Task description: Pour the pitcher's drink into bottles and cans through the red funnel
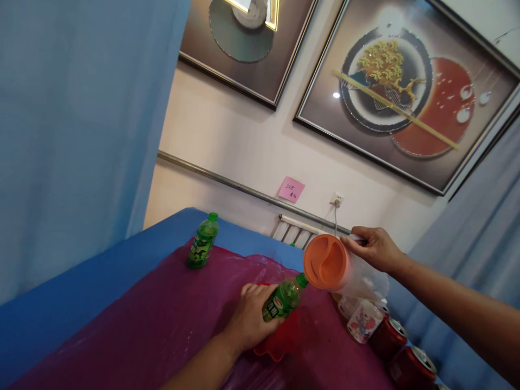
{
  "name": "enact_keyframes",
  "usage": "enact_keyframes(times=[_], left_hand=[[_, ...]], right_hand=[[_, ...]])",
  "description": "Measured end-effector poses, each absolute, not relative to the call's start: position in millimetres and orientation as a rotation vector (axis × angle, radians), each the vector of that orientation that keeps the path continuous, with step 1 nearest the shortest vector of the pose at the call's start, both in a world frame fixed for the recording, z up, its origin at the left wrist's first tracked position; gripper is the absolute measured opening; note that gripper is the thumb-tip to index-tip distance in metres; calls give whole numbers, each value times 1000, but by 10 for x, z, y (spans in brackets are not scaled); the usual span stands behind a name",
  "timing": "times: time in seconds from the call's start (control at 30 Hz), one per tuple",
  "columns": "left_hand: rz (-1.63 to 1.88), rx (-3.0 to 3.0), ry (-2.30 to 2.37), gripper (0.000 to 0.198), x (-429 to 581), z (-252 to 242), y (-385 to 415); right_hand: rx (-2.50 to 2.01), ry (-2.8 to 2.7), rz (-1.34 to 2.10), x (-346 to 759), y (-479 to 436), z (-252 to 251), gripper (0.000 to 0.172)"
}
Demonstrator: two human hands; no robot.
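My left hand (254,314) is wrapped round a green drink bottle (282,298), which leans to the right with its green cap on. Behind and below that bottle lies a red thing with a wavy edge (276,346), partly hidden by my hand. My right hand (376,246) grips the handle of a see-through pitcher (361,276) with an orange lid (326,262). The pitcher is tipped on its side, its lid facing left, close to the bottle's cap. A second green bottle (203,241) stands upright at the back left, apart from both hands.
A purple plastic sheet (154,325) covers much of the blue table (105,265). Along the right edge stand a patterned cup (361,323) and dark red cans (412,368). Behind are a wall with a metal rail (235,184), a socket (337,199) and framed pictures (406,92). Blue curtains (81,108) hang at both sides.
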State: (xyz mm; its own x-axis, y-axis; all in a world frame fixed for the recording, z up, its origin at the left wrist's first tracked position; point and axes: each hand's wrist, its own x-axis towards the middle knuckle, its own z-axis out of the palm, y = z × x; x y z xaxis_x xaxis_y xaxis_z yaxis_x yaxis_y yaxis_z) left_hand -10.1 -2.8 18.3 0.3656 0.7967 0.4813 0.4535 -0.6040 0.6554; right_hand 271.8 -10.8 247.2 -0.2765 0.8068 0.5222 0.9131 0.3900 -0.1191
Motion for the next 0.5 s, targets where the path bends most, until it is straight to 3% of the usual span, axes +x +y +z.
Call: enact_keyframes(times=[0.5], left_hand=[[1119,2208,1102,62,-97,207,-44]], right_hand=[[-1458,-2134,-279,2708,-125,2471,54]])
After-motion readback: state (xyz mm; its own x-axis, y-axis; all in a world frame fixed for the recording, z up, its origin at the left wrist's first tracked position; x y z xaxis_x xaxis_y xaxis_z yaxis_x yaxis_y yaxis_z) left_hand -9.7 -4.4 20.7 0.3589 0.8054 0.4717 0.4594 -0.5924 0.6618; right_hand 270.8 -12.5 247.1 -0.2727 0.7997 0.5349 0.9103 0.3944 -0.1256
